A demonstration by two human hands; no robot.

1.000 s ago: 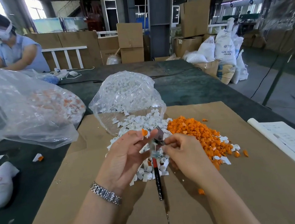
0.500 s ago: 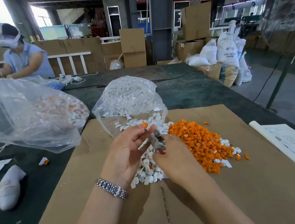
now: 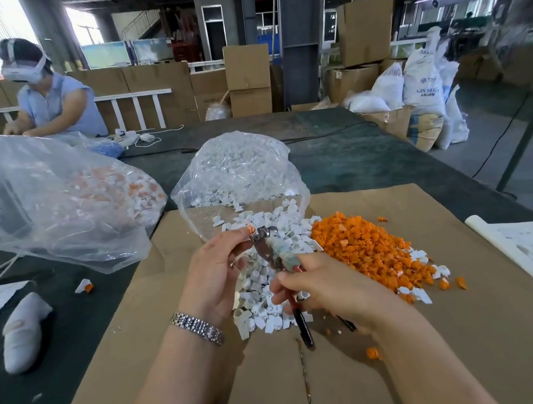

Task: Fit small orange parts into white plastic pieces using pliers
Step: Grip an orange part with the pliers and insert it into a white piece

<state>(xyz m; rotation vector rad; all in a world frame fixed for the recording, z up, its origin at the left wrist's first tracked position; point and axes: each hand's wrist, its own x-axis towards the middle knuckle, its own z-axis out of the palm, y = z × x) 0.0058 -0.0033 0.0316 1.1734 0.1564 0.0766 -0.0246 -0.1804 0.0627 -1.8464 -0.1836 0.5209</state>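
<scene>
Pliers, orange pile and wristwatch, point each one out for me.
pliers (image 3: 267, 249), head view, on the metal head.
orange pile (image 3: 361, 248), head view, on its middle.
wristwatch (image 3: 198, 328), head view, on the metal band.

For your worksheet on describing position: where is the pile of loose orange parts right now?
In the head view, the pile of orange parts lies on the brown cardboard sheet, right of centre, beside the white pieces and just beyond the right hand.

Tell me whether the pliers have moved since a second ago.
Yes. The pliers, gripped by the right hand, have tilted: their handles swung right across the cardboard, while the head stays by the white pile.
</scene>
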